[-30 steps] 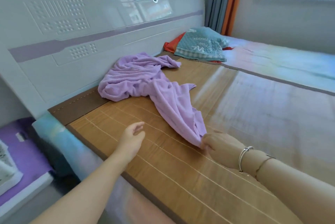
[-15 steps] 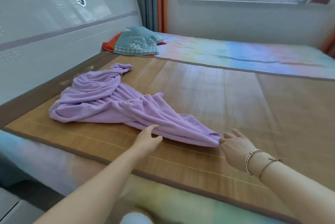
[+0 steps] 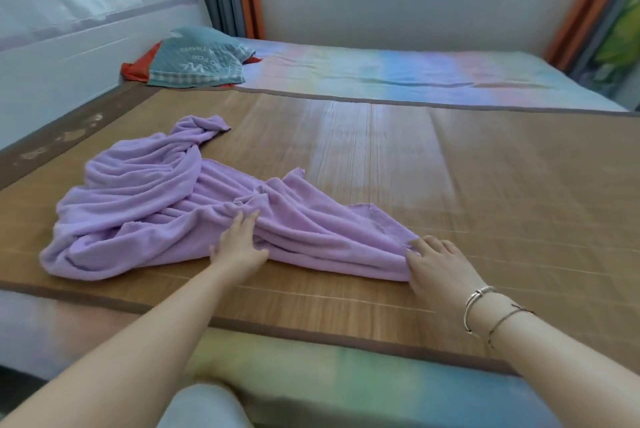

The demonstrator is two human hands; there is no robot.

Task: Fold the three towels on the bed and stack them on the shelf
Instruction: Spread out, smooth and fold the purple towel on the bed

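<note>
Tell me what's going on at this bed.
A person is working on a crumpled purple towel lying on the bamboo mat. The left hand rests open on its bunched middle, and the right hand is at its near corner. It is not yet folded. A teal towel lies over something red by the headboard.

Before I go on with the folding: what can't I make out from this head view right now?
- Shelf: outside the head view entirely.
- Orange cloth: mostly covered by the teal towel; whether it is a towel is unclear.
- Right hand: its fingertips are buried in the purple towel, so the grip is uncertain.
- Left hand: flat on the folds; corners beneath are hidden.
</note>
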